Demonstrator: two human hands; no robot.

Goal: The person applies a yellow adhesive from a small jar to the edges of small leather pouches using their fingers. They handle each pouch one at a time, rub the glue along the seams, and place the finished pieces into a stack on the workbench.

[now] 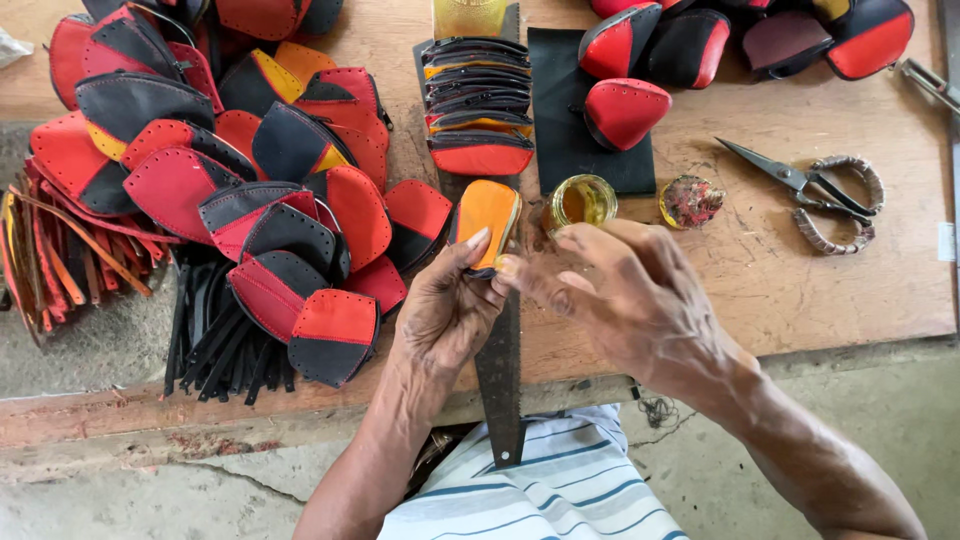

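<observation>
Orange leather shoe piece (487, 208) pinched in left hand (447, 310) fingers, right hand (620, 290) fingertips loosely curled against its edge, glue jar (581, 200) just beyond.

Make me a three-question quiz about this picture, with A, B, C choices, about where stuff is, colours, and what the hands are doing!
1. Where are the scissors?
A. On the table's right side
B. In the left hand
C. Under the red pile

2. What colour is the piece being held?
A. Green
B. Orange
C. White

3. What is the left hand doing?
A. Lying flat and empty
B. Cutting
C. Gripping the piece

Answers:
1. A, they lie on the wood past the small jar.
2. B, its face is orange with a dark edge.
3. C, thumb and fingers close on it, and the right hand touches its edge.
</observation>
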